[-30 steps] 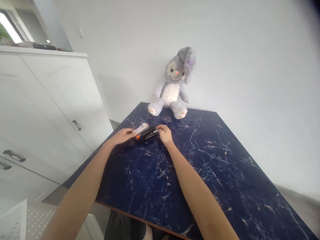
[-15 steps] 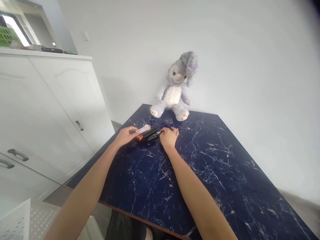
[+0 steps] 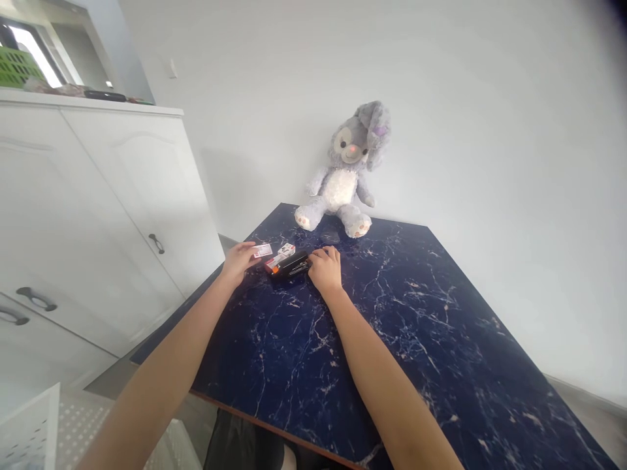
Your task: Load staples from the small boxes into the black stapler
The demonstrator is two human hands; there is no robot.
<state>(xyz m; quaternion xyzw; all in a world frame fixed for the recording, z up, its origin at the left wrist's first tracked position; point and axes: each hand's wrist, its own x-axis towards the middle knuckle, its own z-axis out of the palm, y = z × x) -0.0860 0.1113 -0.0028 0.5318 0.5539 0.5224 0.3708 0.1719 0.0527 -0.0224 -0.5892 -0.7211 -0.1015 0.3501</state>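
Observation:
My left hand [image 3: 239, 261] pinches a small flat white-and-pink box [image 3: 263, 250] above the left part of the dark blue marbled table [image 3: 313, 339]. Just right of it, a small white box with dark marks [image 3: 287, 249] and a red-and-white box [image 3: 275, 262] lie close together. In front of them is a black elongated object [image 3: 292, 266] with pale markings and an orange patch at its left end; its exact kind is unclear. Curled fingers of my right hand [image 3: 326, 269] close on its right end, hiding that part.
A grey plush rabbit [image 3: 341, 186] sits at the table's back edge against the wall. White cabinets [image 3: 132, 176] stand on the left, with a green basket [image 3: 18, 67] on top. A white perforated basket [image 3: 36, 424] is at lower left.
My left hand has moved left with the white-and-pink box, away from the other boxes. My right hand has shifted slightly left, covering the silvery part that showed at the black object's right end.

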